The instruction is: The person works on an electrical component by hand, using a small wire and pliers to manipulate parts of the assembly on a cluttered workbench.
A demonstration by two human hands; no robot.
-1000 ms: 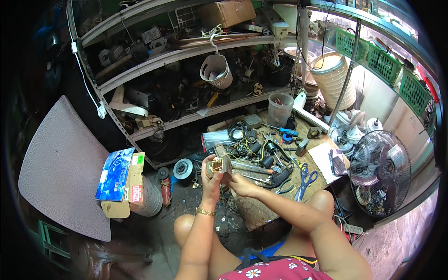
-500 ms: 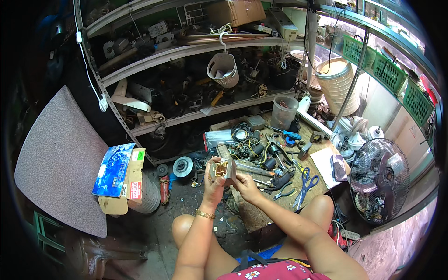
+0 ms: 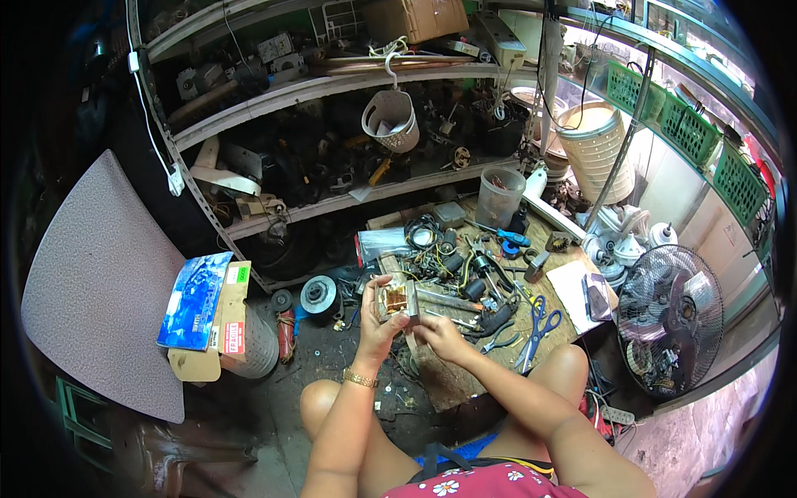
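Head view: L hand (image 3: 376, 326) grips coppery-centred block (image 3: 397, 300), turned slightly vs 0.5 s ago, by table's (image 3: 448, 383) left edge; handling seems ongoing. R hand (image 3: 440, 336) curled close, can't tell if gripping.

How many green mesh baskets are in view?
3, in a row at the upper right: the farthest basket, the middle basket and the nearest basket, closest to the picture's right edge. Others may be hidden beyond the dark rim.

Wooden bench (image 3: 448, 383) | dark-blue scissors (image 3: 537, 335) | pliers (image 3: 500, 342) just left | white paper (image 3: 571, 292) | clear tub (image 3: 500, 201)
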